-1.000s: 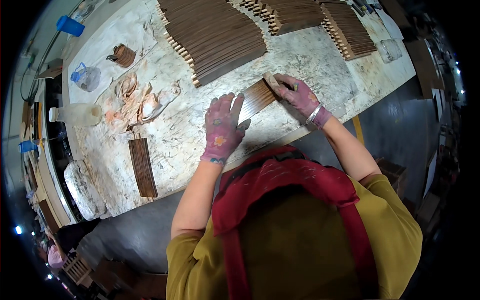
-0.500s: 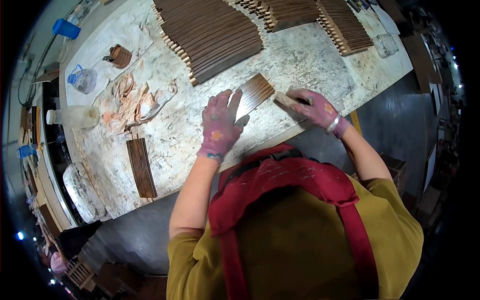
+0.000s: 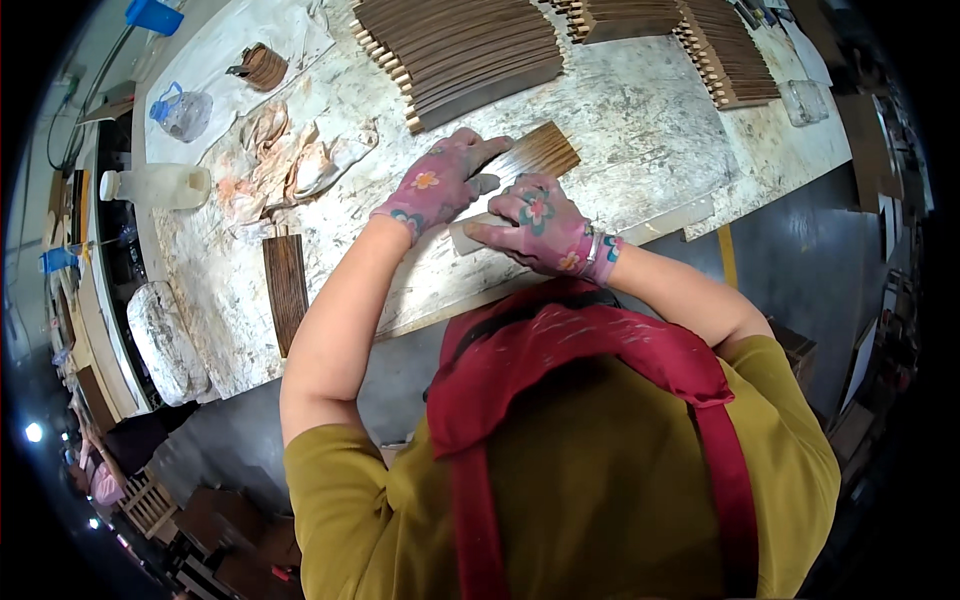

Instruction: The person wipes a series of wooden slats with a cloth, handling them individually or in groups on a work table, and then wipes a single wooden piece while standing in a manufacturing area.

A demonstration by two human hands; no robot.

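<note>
- Your right hand is nearest you, gloved in a pink floral glove, fingers curled tight round a pale block and pressing it flat on the bench.
- Only the block's left end shows, sticking out from under your fingers; the rest is covered by the glove.
- Just beyond, your left hand lies flat, fingers spread wide and gripping nothing, its palm weighing on the near end of a brown slat bundle.
- The bundle lies tilted on the bench, its far end free and pointing up to the right; the block sits right beside its near end, though you cannot tell if they touch.
- To your left, close to the bench's near edge, a second dark bundle lies alone, well apart from both hands.
- Past that, stained rags are crumpled on the bench, with a white jug lying on its side next to them.
- Farther on, a long stack of slats crosses the bench beyond your hands.
- At the far right, more stacks stand in rows, with a clear tub near the bench's right end.
</note>
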